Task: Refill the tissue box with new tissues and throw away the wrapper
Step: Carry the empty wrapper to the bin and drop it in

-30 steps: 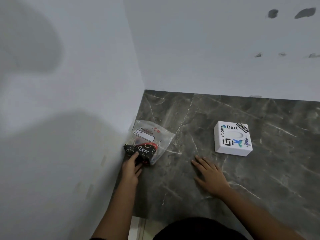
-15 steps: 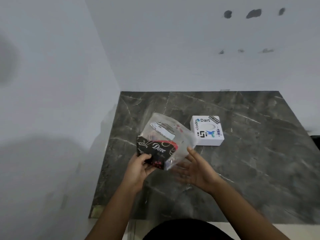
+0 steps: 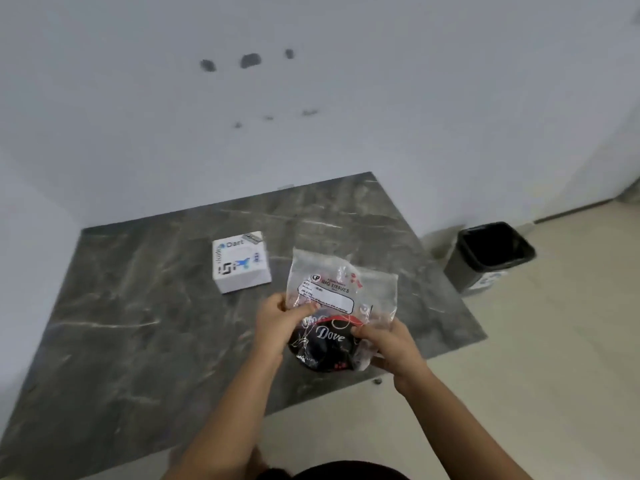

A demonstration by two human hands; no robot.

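Observation:
A clear plastic wrapper (image 3: 341,282) labelled "BIG TISSUES" is held up over the dark marble slab (image 3: 138,323). Inside its lower part sits a black pack printed "Dove" (image 3: 322,344). My left hand (image 3: 280,323) grips the wrapper's left edge. My right hand (image 3: 388,344) grips its lower right side. A white square tissue box (image 3: 241,261) with stickers on its top stands on the slab, to the left of and beyond the wrapper, apart from both hands.
A black waste bin (image 3: 491,254) with a dark liner stands on the beige floor right of the slab, near the white wall. The wall runs along the slab's back and left sides. A small dark speck lies on the floor by the slab's front edge.
The wrapper was lifted off the slab's left corner and carried to the middle. My right hand left the slab and took hold of the wrapper. The view swung right, revealing the bin.

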